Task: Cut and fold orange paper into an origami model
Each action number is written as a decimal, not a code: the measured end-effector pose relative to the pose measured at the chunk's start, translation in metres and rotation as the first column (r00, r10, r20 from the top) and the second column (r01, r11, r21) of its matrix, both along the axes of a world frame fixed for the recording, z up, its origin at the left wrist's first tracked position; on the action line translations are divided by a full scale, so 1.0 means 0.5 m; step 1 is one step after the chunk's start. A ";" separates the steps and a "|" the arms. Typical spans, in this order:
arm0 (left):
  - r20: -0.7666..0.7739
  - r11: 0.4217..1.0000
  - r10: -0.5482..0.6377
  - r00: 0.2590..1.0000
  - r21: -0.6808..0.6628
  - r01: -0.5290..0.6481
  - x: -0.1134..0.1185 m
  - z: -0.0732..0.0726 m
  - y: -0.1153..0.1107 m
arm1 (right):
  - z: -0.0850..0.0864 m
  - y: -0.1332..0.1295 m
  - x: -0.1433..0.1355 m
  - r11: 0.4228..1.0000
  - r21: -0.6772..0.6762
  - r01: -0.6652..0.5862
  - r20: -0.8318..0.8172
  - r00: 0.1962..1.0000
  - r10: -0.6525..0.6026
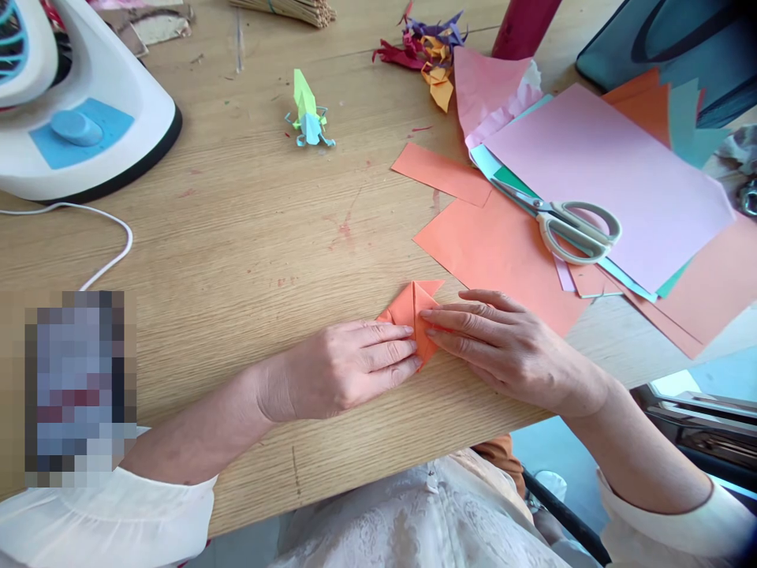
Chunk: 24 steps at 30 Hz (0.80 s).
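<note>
A small folded piece of orange paper (421, 304) lies near the table's front edge, with a crease down its middle and a pointed flap at the top. My left hand (360, 363) presses on its left side, fingers close together. From the right, my right hand (502, 339) holds the other side, its fingertips on the paper near the crease. Both thumbs are hidden beneath the hands. The fingertips of the two hands are close but apart, and the paper's lower part is partly covered.
Scissors (576, 229) lie on pink (615, 173) and orange sheets (502, 244) to the right. Farther back are a green-and-blue paper figure (307, 110) and several folded pieces (438, 51). A white appliance (118, 102) stands left, its cord nearby. A blurred rectangle (76, 379) covers the lower left.
</note>
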<state>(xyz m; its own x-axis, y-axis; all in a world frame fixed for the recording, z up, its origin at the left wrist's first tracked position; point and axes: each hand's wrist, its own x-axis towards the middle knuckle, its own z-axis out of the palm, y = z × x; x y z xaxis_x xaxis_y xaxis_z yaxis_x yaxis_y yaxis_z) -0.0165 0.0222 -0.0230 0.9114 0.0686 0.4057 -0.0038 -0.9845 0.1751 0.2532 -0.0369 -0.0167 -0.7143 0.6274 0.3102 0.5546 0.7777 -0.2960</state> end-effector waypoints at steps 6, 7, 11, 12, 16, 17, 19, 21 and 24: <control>-0.011 0.998 0.028 1.000 -0.061 -0.029 0.002 0.004 -0.004 | 0.003 -0.043 -0.039 0.993 -0.036 0.114 -0.036 0.993 -0.115; -0.001 0.998 0.033 0.999 -0.055 -0.033 0.003 0.004 -0.005 | 0.003 -0.054 -0.047 0.991 -0.035 0.126 -0.050 0.991 -0.128; 0.005 0.999 0.045 0.999 -0.028 -0.045 0.004 0.006 -0.009 | -0.002 -0.091 -0.072 0.982 -0.043 0.184 -0.104 0.977 -0.188; 0.003 0.998 0.047 0.999 -0.028 -0.047 0.004 0.006 -0.011 | -0.005 -0.098 -0.076 0.979 -0.053 0.198 -0.102 0.974 -0.202; -0.023 0.996 0.050 0.999 -0.078 -0.051 0.000 0.006 -0.014 | -0.013 -0.115 -0.082 0.972 -0.066 0.227 -0.114 0.966 -0.233; -0.027 0.993 0.054 0.998 -0.105 -0.056 0.000 0.005 -0.014 | -0.015 -0.117 -0.083 0.970 -0.072 0.232 -0.124 0.963 -0.239; -0.028 0.980 0.078 0.997 -0.181 -0.082 -0.001 0.004 -0.014 | -0.017 -0.119 -0.083 0.969 -0.083 0.235 -0.146 0.959 -0.245; -0.024 0.959 0.114 0.993 -0.260 -0.116 0.000 0.002 -0.013 | -0.018 -0.119 -0.082 0.970 -0.082 0.230 -0.147 0.959 -0.241; -0.016 0.928 0.149 0.989 -0.344 -0.145 0.004 0.001 -0.010 | -0.016 -0.120 -0.083 0.972 -0.060 0.229 -0.106 0.966 -0.234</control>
<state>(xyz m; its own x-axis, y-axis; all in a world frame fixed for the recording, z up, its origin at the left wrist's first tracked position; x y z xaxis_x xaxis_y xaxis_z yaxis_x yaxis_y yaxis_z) -0.0147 0.0170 -0.0226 0.8765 0.3382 0.3426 0.1331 -0.8541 0.5027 0.2115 -0.0967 -0.0249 -0.5104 0.7871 0.3463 0.6789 0.6160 -0.3995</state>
